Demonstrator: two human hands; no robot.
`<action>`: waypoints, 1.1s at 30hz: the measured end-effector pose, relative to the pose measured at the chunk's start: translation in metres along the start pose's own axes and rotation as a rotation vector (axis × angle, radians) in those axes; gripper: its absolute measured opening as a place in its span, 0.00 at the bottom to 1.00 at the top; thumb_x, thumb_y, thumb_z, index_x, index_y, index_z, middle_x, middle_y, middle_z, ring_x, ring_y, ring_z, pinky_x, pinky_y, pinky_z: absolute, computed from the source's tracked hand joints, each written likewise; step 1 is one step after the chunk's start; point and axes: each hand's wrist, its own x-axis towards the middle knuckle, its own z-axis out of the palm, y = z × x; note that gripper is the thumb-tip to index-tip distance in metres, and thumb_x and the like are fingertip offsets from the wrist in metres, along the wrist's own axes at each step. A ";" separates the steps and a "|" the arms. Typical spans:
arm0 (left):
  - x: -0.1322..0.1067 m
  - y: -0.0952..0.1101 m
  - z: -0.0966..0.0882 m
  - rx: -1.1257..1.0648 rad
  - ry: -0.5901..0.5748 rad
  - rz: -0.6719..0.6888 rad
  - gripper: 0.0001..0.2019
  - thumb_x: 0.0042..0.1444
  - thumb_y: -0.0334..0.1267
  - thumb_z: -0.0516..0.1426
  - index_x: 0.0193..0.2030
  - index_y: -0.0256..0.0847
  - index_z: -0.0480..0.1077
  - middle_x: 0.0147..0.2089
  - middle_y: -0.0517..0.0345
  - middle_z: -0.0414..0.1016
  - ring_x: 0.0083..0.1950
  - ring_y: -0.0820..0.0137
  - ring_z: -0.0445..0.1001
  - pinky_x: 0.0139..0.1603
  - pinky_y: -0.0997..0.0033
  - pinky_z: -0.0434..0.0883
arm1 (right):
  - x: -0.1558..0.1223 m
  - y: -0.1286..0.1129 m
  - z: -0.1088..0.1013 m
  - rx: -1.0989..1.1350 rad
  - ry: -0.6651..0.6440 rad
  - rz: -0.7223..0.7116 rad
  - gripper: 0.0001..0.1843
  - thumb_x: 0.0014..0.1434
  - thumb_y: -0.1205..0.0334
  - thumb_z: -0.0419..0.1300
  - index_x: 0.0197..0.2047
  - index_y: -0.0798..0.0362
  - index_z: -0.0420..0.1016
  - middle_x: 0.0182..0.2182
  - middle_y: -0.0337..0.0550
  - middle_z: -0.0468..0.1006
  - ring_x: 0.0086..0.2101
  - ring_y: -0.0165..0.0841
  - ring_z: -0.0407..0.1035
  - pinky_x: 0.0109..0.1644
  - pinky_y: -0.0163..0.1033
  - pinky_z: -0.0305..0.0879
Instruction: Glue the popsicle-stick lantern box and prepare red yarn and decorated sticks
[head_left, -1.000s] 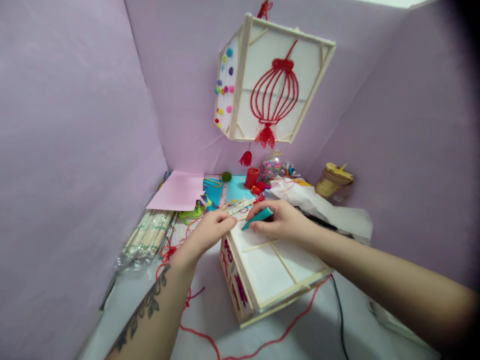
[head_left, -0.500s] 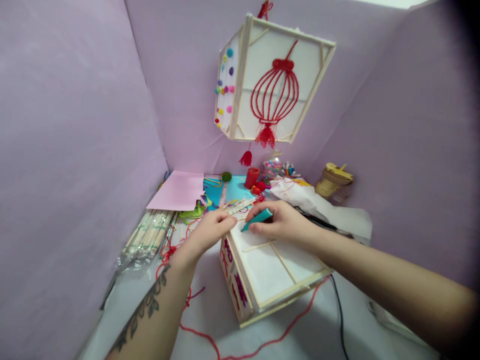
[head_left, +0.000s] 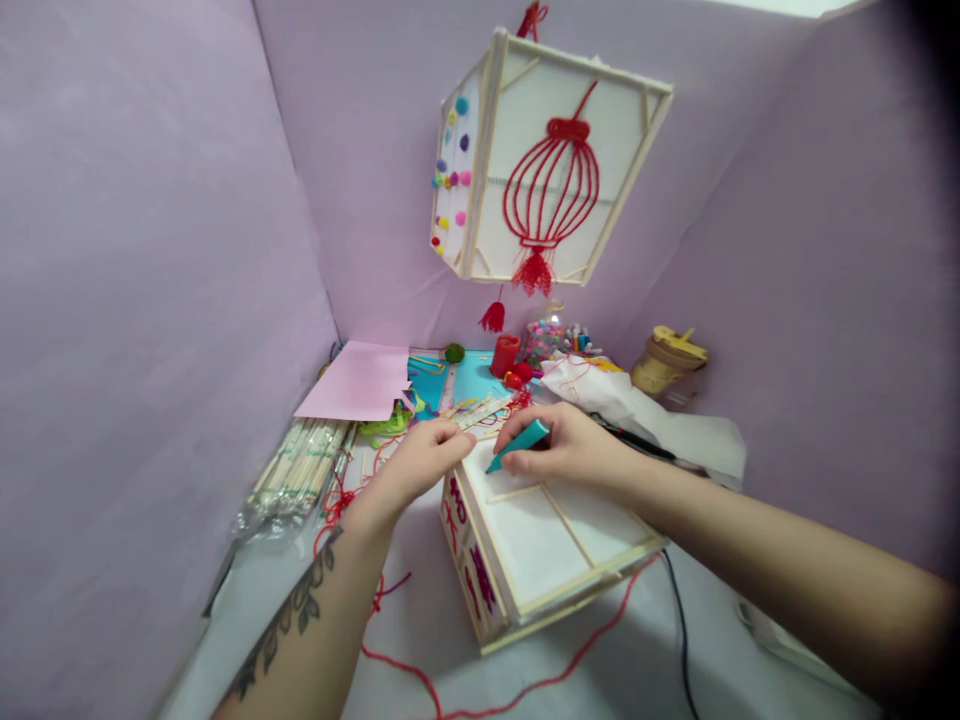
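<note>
A paper lantern (head_left: 525, 545) with a wooden stick frame lies on the table, a blank white panel facing up and red and purple yarn shapes on its left side. My right hand (head_left: 559, 440) is closed around a teal marker (head_left: 521, 444), whose tip points down at the panel's far left section. Whether it has left a mark is too small to tell. At the far left corner, my left hand (head_left: 431, 455) grips the lantern's frame, its fingertips partly hidden.
Above hangs another lantern (head_left: 487, 170) with a red yarn design and a tassel (head_left: 492, 318). Bundled sticks (head_left: 296, 480) and pink paper (head_left: 360, 380) lie left. Red yarn (head_left: 555, 680) crosses the front, beside a dark cord (head_left: 681, 625). White material (head_left: 652, 415) lies at right.
My right hand has moved the marker tip slightly toward me on the panel. My left hand and the lantern have stayed in place.
</note>
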 end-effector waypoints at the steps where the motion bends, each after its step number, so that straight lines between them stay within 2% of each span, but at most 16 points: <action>1: 0.000 0.000 0.000 -0.002 -0.001 -0.001 0.14 0.49 0.47 0.51 0.20 0.40 0.59 0.24 0.64 0.52 0.29 0.72 0.55 0.29 0.71 0.51 | 0.000 0.000 0.000 0.003 0.003 0.006 0.11 0.46 0.58 0.63 0.33 0.54 0.76 0.21 0.36 0.71 0.22 0.28 0.61 0.27 0.34 0.58; 8: 0.000 0.000 0.000 0.007 -0.007 -0.002 0.15 0.49 0.48 0.51 0.20 0.40 0.57 0.24 0.64 0.51 0.29 0.72 0.54 0.29 0.71 0.50 | -0.001 -0.002 0.000 -0.009 -0.010 0.011 0.10 0.46 0.58 0.63 0.32 0.54 0.76 0.21 0.36 0.71 0.22 0.28 0.61 0.27 0.34 0.58; 13: 0.001 -0.001 0.000 -0.008 -0.021 -0.005 0.15 0.49 0.49 0.51 0.20 0.40 0.57 0.25 0.64 0.51 0.29 0.72 0.54 0.29 0.71 0.50 | 0.001 0.000 -0.001 -0.041 0.062 -0.070 0.09 0.47 0.59 0.63 0.32 0.53 0.76 0.26 0.38 0.74 0.26 0.29 0.64 0.29 0.33 0.60; 19: 0.000 0.000 -0.001 -0.001 -0.023 -0.012 0.16 0.49 0.49 0.51 0.20 0.41 0.57 0.25 0.64 0.50 0.29 0.72 0.53 0.29 0.71 0.50 | 0.004 0.004 0.000 -0.064 0.075 -0.056 0.10 0.48 0.58 0.62 0.33 0.53 0.76 0.25 0.37 0.72 0.22 0.26 0.60 0.26 0.33 0.57; 29: -0.001 0.002 0.000 0.004 -0.010 -0.011 0.15 0.49 0.48 0.51 0.20 0.40 0.58 0.24 0.64 0.52 0.29 0.72 0.55 0.29 0.71 0.51 | 0.002 -0.001 0.002 -0.068 0.028 -0.082 0.09 0.48 0.59 0.62 0.34 0.53 0.77 0.29 0.40 0.76 0.27 0.30 0.66 0.31 0.35 0.62; 33: -0.001 0.002 -0.001 0.015 -0.008 -0.012 0.14 0.49 0.47 0.51 0.20 0.40 0.58 0.24 0.64 0.52 0.29 0.72 0.55 0.29 0.71 0.51 | 0.001 -0.003 0.002 -0.057 0.065 -0.079 0.09 0.48 0.59 0.62 0.33 0.53 0.77 0.28 0.40 0.77 0.27 0.30 0.67 0.31 0.34 0.62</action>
